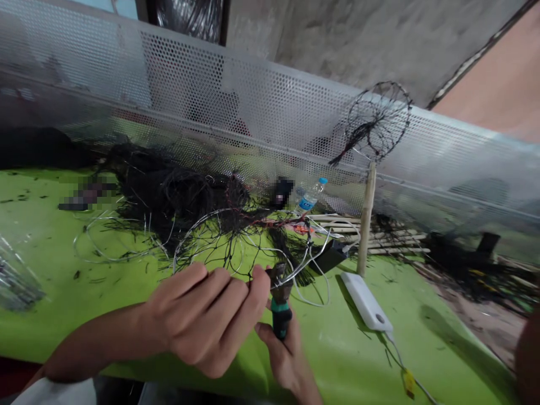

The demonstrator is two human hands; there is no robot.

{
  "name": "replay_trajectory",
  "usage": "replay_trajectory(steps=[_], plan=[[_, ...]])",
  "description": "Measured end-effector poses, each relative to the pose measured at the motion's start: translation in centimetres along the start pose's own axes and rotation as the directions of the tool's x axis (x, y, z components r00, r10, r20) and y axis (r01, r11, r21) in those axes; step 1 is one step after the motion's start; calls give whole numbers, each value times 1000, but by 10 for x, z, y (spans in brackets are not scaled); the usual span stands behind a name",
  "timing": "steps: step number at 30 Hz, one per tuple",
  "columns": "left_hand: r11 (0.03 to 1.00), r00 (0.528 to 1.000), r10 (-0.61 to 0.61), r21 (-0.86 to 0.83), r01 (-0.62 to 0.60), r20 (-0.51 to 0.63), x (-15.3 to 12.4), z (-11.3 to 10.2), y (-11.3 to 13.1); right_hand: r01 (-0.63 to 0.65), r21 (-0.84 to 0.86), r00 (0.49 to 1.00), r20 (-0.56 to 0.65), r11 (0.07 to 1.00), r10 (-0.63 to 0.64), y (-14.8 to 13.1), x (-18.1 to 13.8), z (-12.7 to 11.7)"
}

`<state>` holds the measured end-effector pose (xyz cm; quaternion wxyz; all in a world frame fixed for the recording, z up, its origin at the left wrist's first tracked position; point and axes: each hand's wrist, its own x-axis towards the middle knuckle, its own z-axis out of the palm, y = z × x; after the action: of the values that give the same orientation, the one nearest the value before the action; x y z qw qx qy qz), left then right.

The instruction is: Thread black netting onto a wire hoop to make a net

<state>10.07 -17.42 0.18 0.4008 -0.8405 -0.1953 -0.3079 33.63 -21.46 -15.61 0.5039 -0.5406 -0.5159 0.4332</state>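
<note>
Clamped in my right hand [287, 357], pliers [279, 306] meet the wire [314, 256]; my left hand [206, 318] pinches that wire just beside them.

Water bottle [310, 197] by perforated panel [253, 107], white power bank [366, 301] on green table [63, 315]; upright wooden stick [366, 219]

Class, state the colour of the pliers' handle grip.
Teal-green with black, on the pliers in the right hand; head view.
</note>
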Motion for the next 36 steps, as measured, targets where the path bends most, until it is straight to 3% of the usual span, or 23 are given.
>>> replay_trajectory(steps=[5, 10, 14, 27, 32, 36], plan=[[999, 991, -40, -12, 39, -125, -1, 6, -3, -27, 50, 999, 24, 998, 26, 16, 0, -8], [999, 998, -48, 9, 48, -47, -1, 5, -2, -82, -39, 996, 40, 996, 84, 17, -14, -18], [999, 999, -43, 0, 43, -27, -4, 4, 2, -121, -55, 992, 35, 991, 123, 2, -20, -11], [1000, 1000, -5, 7, 5, -27, -4, 3, 3, -99, -76, 995, -10, 992, 98, -18, -23, 0], [1000, 1000, 2, 27, -2, 5, -2, 0, 2, -67, -87, 997, 17, 994, 69, -23, -23, -2], [1000, 999, 14, 27, -13, -37, 1, 5, 2, -31, -97, 998, 47, 995, 36, -23, -22, -3]])
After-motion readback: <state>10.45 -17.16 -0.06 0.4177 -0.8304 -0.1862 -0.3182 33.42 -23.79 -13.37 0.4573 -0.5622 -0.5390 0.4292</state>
